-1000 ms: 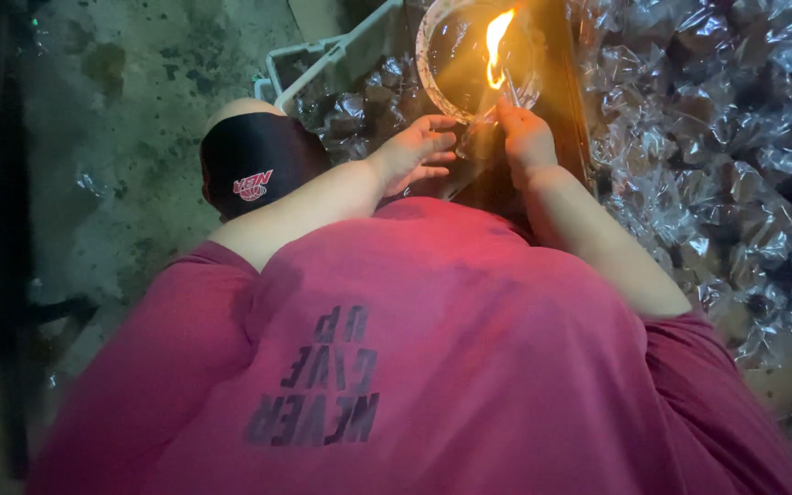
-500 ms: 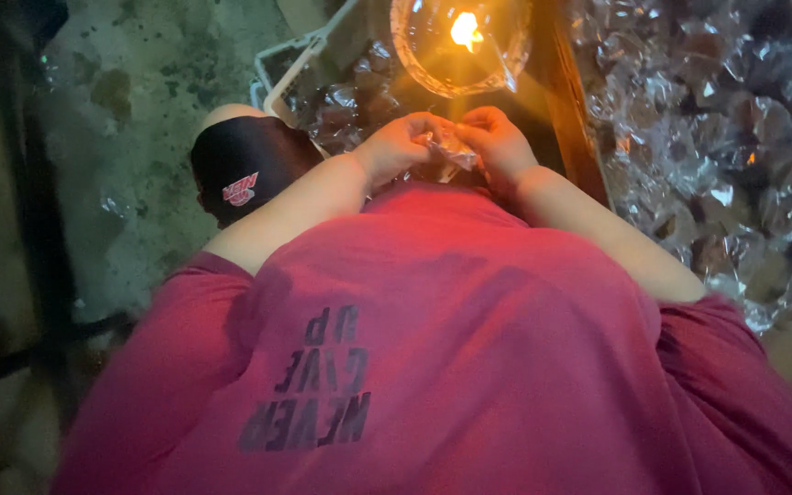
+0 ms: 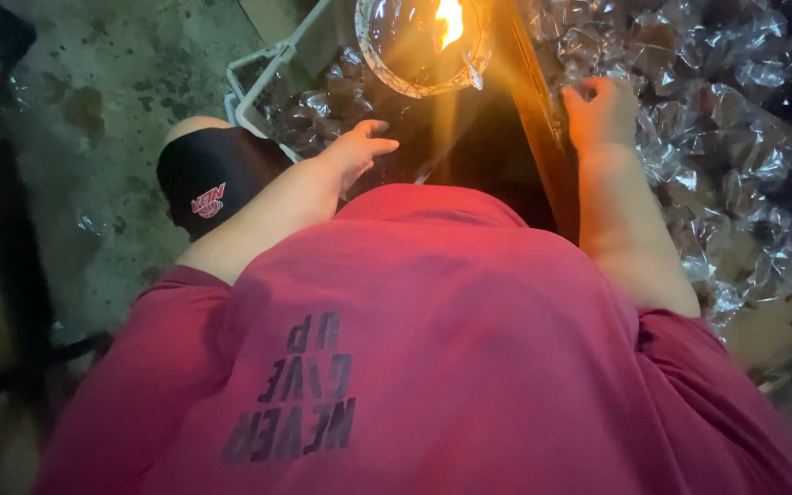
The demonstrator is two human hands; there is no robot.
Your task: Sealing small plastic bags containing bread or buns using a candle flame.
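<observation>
Flame (image 3: 449,18) burned inside a round glass bowl (image 3: 414,55), straight ahead of you, between your two hands.

Its tongue pointed up the frame, long axis almost vertical, and the top edge cut off its tip and the bowl's far rim. Your left hand (image 3: 359,151) hovered spread and empty near the bowl. Your right hand (image 3: 602,115) rested, fingers loosely curled, on the heap of clear plastic wrappers (image 3: 735,137). Your red shirt (image 3: 433,348) hid everything below.

A stained concrete floor (image 3: 112,119), a white wire rack (image 3: 263,69) and a wooden plank (image 3: 533,119)
</observation>
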